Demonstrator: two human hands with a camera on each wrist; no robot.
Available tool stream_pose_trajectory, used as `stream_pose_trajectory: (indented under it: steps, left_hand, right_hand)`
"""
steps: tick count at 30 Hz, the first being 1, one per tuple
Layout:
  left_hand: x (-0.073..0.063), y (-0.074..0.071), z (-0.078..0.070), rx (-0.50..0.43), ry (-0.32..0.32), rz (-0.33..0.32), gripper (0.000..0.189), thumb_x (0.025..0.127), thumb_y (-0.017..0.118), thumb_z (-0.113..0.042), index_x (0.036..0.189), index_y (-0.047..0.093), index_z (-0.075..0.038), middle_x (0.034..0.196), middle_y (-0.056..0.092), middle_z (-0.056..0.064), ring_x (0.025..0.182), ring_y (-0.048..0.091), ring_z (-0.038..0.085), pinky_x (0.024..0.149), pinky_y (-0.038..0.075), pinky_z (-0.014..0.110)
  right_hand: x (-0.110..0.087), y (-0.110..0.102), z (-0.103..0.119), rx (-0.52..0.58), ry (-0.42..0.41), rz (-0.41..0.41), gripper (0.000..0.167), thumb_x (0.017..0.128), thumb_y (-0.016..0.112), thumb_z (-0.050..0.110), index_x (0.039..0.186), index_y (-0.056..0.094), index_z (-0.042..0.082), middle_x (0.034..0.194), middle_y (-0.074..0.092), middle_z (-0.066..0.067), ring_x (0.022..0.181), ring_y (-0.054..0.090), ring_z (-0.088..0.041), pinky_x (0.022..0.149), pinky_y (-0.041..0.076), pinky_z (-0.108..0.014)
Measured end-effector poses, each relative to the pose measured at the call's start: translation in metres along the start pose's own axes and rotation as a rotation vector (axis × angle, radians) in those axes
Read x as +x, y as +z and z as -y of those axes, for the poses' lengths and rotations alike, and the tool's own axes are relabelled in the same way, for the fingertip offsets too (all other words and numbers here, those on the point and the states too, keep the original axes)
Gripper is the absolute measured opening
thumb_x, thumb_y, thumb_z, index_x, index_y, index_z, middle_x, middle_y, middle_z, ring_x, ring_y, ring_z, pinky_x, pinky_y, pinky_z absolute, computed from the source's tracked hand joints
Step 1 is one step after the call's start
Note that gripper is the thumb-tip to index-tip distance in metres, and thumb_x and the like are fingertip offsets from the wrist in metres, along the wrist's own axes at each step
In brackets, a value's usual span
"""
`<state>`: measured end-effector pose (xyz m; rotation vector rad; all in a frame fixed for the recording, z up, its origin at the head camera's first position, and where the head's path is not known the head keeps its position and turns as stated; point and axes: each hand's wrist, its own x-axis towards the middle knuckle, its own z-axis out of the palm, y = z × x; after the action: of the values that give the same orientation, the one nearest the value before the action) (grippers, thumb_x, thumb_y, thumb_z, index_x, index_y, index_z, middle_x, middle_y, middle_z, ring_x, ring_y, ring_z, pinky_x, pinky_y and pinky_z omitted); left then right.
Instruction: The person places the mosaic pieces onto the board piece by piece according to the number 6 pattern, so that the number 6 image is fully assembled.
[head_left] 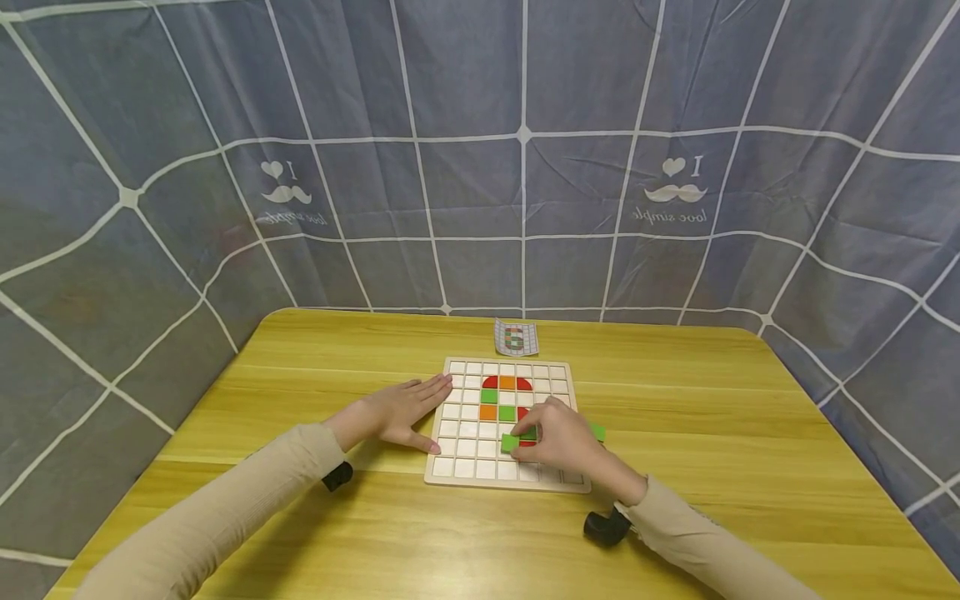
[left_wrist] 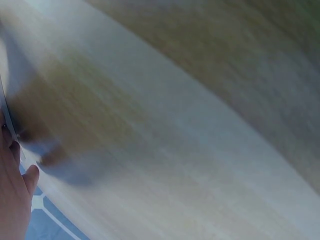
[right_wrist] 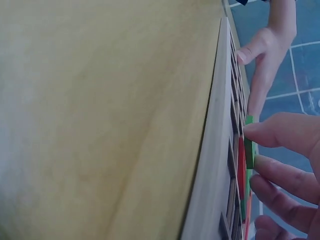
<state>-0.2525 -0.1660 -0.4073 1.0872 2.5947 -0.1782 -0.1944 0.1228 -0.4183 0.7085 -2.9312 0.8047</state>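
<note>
A wooden grid board (head_left: 457, 447) lies on the table, with red, orange and green pieces set in some of its squares. Between thumb and fingers my right hand (head_left: 558, 437) pinches a green square tile (head_left: 509, 444) over the lower middle of the board. The right wrist view shows this green tile (right_wrist: 250, 145) held on edge by the fingertips. My left hand (head_left: 401, 412) rests at the board's left edge, fingers straight and thumb spread. Some pieces under my right hand are partly hidden. In the left wrist view only part of the left hand (left_wrist: 15, 195) shows.
Behind the board lies a small printed card (head_left: 516, 337) with a coloured grid pattern. Another green piece (head_left: 597, 432) shows at the board's right edge, partly covered by my right hand. A grey checked curtain (head_left: 480, 192) surrounds the wooden table (head_left: 675, 400) at the back and sides.
</note>
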Motion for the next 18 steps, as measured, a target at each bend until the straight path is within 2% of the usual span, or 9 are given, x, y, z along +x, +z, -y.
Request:
stream_pose_trajectory:
  steps: [7,13,18]
  left_hand:
    - [0.0002,-0.0005,-0.0005,-0.024,-0.003,0.007,0.106,0.085,0.047,-0.073,0.155,0.005,-0.006,0.163,-0.001,0.012,0.151,0.005,0.027,0.123,0.016,0.044]
    - [-0.0001,-0.0007,-0.0009,-0.020,-0.008,0.006,0.106,0.085,0.047,-0.073,0.155,0.006,-0.006,0.163,-0.001,0.012,0.151,0.005,0.026,0.122,0.016,0.044]
    - [-0.0005,-0.0009,-0.0012,-0.017,-0.008,0.007,0.106,0.084,0.046,-0.074,0.155,0.006,-0.006,0.163,-0.001,0.012,0.151,0.006,0.026,0.122,0.017,0.044]
  right_hand:
    - [-0.0004,0.0004,0.0028,-0.014,0.027,0.017,0.021,0.067,0.085,0.033,0.084,0.078,0.024,0.099,0.070,0.007,0.088,0.049,-0.009,0.059,0.043,-0.025]
    - [-0.0010,0.0022,0.0039,-0.014,0.030,0.022,0.020,0.067,0.086,0.035,0.083,0.078,0.026,0.100,0.070,0.008,0.087,0.049,-0.009,0.054,0.043,-0.025]
    - [-0.0017,0.0028,0.0037,-0.014,0.012,0.023,0.020,0.068,0.085,0.034,0.084,0.078,0.024,0.098,0.070,0.008,0.088,0.049,-0.010,0.055,0.043,-0.025]
